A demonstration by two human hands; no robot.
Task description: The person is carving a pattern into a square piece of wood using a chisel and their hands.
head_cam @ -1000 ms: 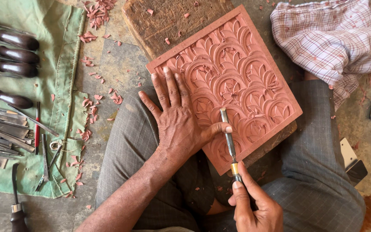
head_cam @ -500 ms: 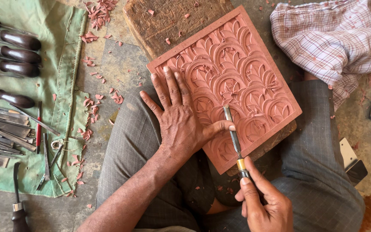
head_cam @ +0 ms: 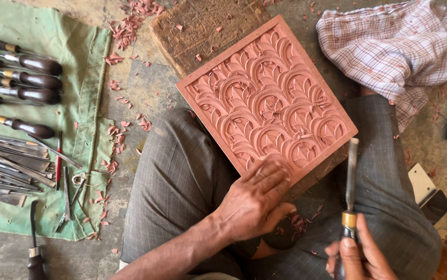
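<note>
Your left hand [head_cam: 252,205] lies flat, fingers spread and loosely curled, on the near corner of the carved panel [head_cam: 267,98], gripping nothing. The panel is a reddish square slab cut with overlapping arch and leaf shapes; it rests tilted on a rough wooden block [head_cam: 202,26] and leans toward your lap, between your knees. Your right hand [head_cam: 358,256] is closed around the handle of a chisel [head_cam: 350,181], fingers wrapped tight near the brass ring. The chisel stands nearly upright, its blade tip just beside the panel's right corner, off the carved face. Reddish shavings [head_cam: 298,223] lie on your trousers below the panel's edge. To your left, a green cloth [head_cam: 86,78] holds a row of dark-handled chisels [head_cam: 26,78] and a bundle of thin metal tools [head_cam: 11,161]. A checked cloth [head_cam: 399,46] lies crumpled beyond your right knee.
</note>
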